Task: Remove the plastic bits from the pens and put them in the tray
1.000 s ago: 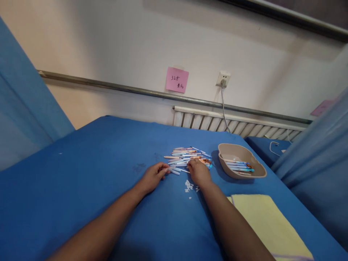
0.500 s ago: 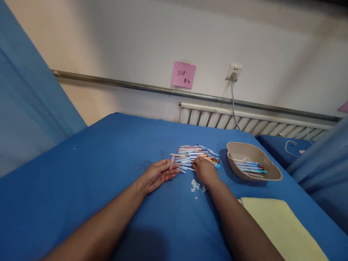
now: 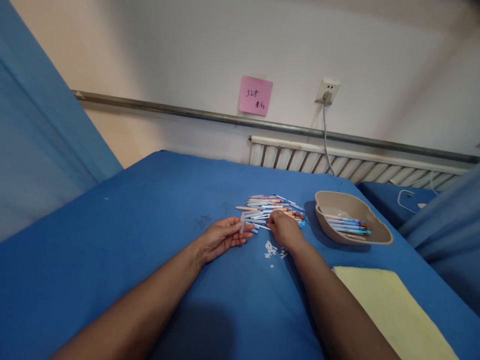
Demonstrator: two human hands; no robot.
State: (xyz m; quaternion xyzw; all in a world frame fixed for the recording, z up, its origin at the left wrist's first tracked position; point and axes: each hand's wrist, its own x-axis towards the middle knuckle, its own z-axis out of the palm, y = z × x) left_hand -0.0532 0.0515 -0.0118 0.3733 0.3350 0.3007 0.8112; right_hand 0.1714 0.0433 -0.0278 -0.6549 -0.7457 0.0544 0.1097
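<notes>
A pile of several pastel pens [image 3: 268,206] lies on the blue cloth of the table [image 3: 150,210]. My left hand [image 3: 221,239] rests palm up just left of the pile, its thumb and fingers pinching a small pale pen cap [image 3: 242,223]. My right hand [image 3: 285,230] sits curled over the near edge of the pile, fingertips closed on a pen there; which pen is hidden by the fingers. Small white bits [image 3: 273,249] lie on the cloth between my wrists.
A beige tray [image 3: 378,235] with several pens stands right of the pile. A yellow cloth [image 3: 390,310] lies at the near right. Behind are a wall with a pink note [image 3: 255,95], a socket [image 3: 327,91], a radiator [image 3: 337,165] and blue curtains [image 3: 45,150].
My left hand has turned palm up, lifting a pale cap off the pile. My right hand stays at the pile's edge. The view has shifted slightly.
</notes>
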